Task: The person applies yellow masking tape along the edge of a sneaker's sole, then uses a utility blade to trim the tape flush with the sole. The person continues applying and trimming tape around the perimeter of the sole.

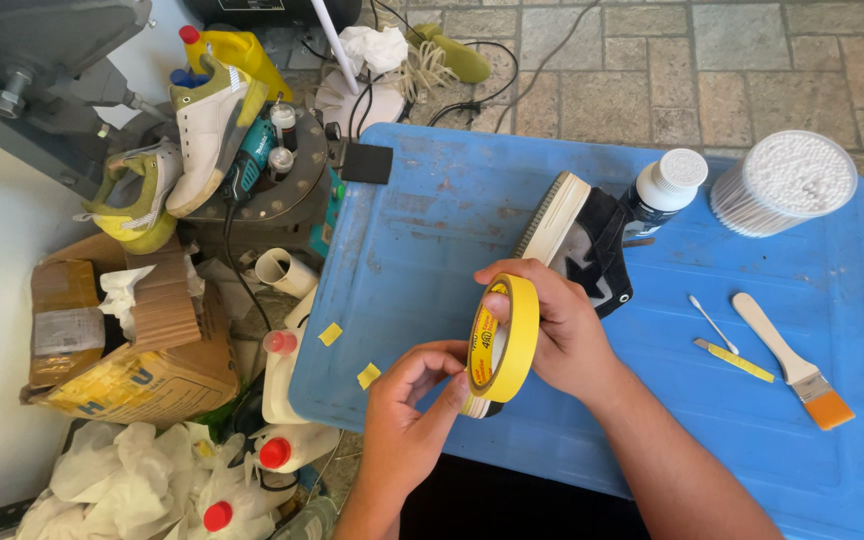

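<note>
We are gripping a yellow roll of masking tape (504, 340) in our right hand (562, 335), fingers curled over the top of the ring and thumb pushed through the core, so the roll is standing on edge with its rim facing us. Our left hand (407, 405) is pinching at the lower rim of the roll with thumb and forefinger, probably to pick up the loose tape end (the end itself is too small to make out). The roll is hovering above the near-left part of the blue plastic tabletop (432, 200), not touching it.

Just behind the right hand a black canvas shoe with a white rubber sole (577, 235) is lying on its side, sole turned left, toe hidden by our knuckles. Two small yellow tape scraps (330, 334) are sitting at the table's left edge, parked within easy reach.

To the right we are seeing a white-capped dark bottle (664, 187), a clear round tub of cotton swabs (784, 183), a single cotton swab (712, 322), a thin yellow-wrapped blade tool (734, 360) and a wooden-handled flat brush with orange bristles (794, 362), all well apart from the hands.

Open room is lying across the left-middle of the table and the near-right corner. The left edge is dropping off to clutter: a cardboard box (132, 350), white jugs with red caps (287, 440) and white-and-yellow sneakers (207, 125).
</note>
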